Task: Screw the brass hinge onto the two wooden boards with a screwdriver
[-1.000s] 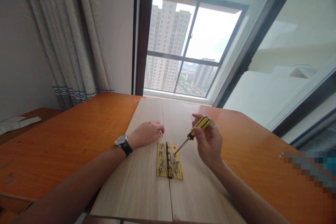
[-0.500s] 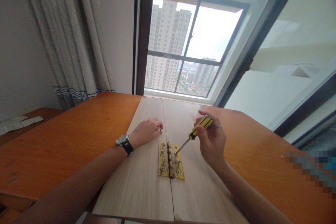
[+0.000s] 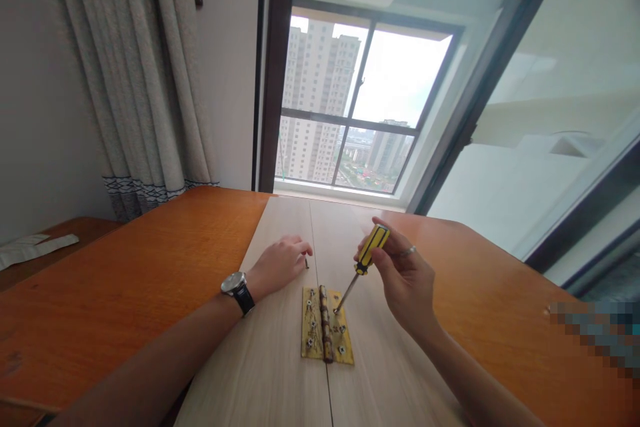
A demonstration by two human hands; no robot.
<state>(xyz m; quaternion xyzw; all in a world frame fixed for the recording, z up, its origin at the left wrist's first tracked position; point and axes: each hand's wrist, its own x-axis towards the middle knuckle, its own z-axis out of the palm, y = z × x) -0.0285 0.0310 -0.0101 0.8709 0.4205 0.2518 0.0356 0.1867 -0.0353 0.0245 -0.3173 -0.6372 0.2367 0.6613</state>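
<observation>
A worn brass hinge [image 3: 327, 325] lies across the seam between two pale wooden boards [image 3: 270, 360], with several screws in its plates. My right hand [image 3: 407, 277] grips a yellow and black screwdriver [image 3: 373, 248], whose tip touches the upper part of the hinge's right plate. Above the hinge, on the left board, rests my left hand [image 3: 283, 265], its fingers closed on a small screw [image 3: 307, 263] that points down. A watch [image 3: 237, 289] is on my left wrist, and a ring on a right finger.
The boards lie on an orange-brown wooden table [image 3: 150, 280]. Behind it stand a grey curtain [image 3: 145, 67] and a dark-framed window [image 3: 350, 121]. White strips [image 3: 37, 250] lie at the far left. A pixelated patch covers the right edge.
The view has tilted up a little, so the hinge and boards sit lower. The screwdriver handle has turned and stands more upright in my right hand. My left hand keeps its place by the seam.
</observation>
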